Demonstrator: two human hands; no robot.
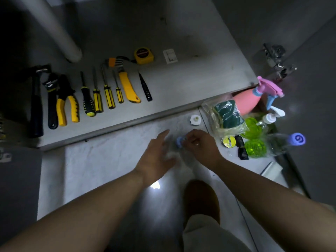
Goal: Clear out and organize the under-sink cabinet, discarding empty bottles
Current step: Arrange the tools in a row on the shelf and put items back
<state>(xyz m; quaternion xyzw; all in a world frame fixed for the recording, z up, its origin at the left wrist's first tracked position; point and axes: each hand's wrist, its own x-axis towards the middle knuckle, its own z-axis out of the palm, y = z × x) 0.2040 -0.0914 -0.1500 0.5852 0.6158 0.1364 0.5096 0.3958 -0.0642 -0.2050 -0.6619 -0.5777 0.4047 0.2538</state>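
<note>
Head-down view of my two bare forearms reaching forward over a pale floor (91,160). My right hand (201,144) is bent at the wrist with its fingers curled, its grip pinching the blue cap (179,141) of a clear bottle (181,160). The bottle is blurred and sits low between my hands. My left hand (156,157) is beside the bottle's body, fingers straight, grip open; I cannot tell whether the palm touches the plastic.

Just ahead runs the raised front edge of the cabinet floor (181,84). A row of tools lies on it: hammer (36,102), pliers (67,104), screwdrivers (109,95), yellow utility knife (128,86).

Close on my right stand a pink spray bottle (251,99), a bag of green scouring pads (227,115) and a purple-capped bottle (283,142). A white cap (195,119) lies just beyond my right hand. Pale floor runs leftward to a dark mat (18,179).
</note>
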